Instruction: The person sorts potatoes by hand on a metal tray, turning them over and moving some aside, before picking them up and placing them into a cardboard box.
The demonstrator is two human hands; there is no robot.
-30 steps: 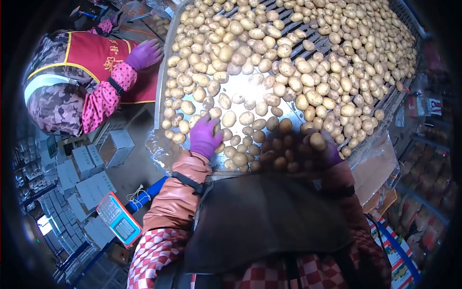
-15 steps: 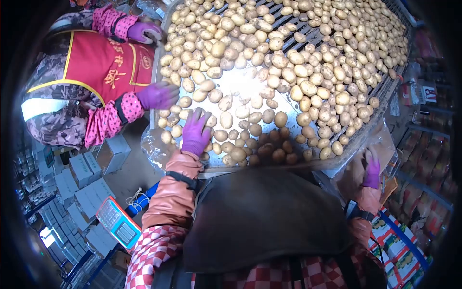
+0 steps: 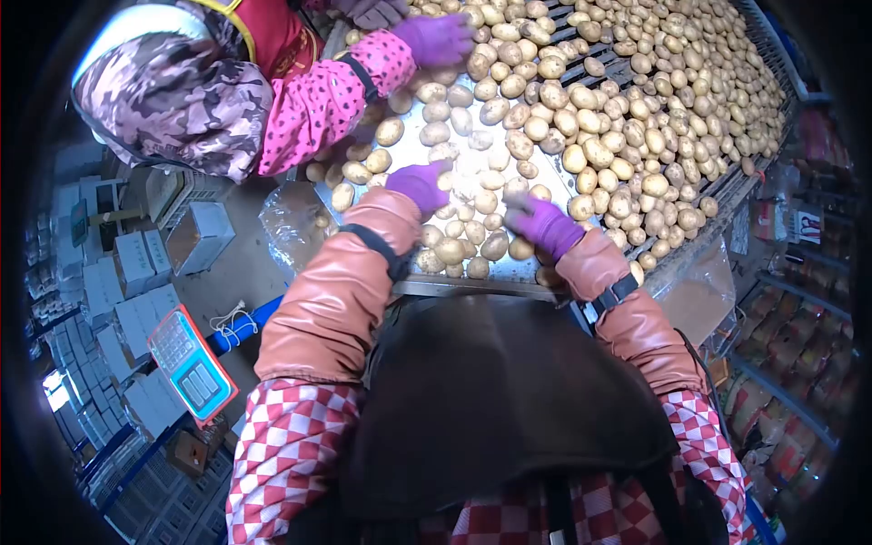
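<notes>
Many yellow-brown potatoes cover a metal sorting table. My left hand, in a purple glove, rests on the potatoes at the near part of the bright metal sheet; its fingertips are partly lost among them. My right hand, gloved in purple too, lies over potatoes to its right, fingers spread toward the left hand. Small potatoes sit between the two hands. Neither palm shows.
A co-worker's purple-gloved hand reaches over the potatoes at the upper left, with a pink dotted sleeve. A scale, cardboard boxes and a plastic bag are at left. Another box stands right.
My right hand has come from the box at the right onto the potatoes. My left hand has shifted right and up. The co-worker's arm reaches farther across, and the view has shifted.
</notes>
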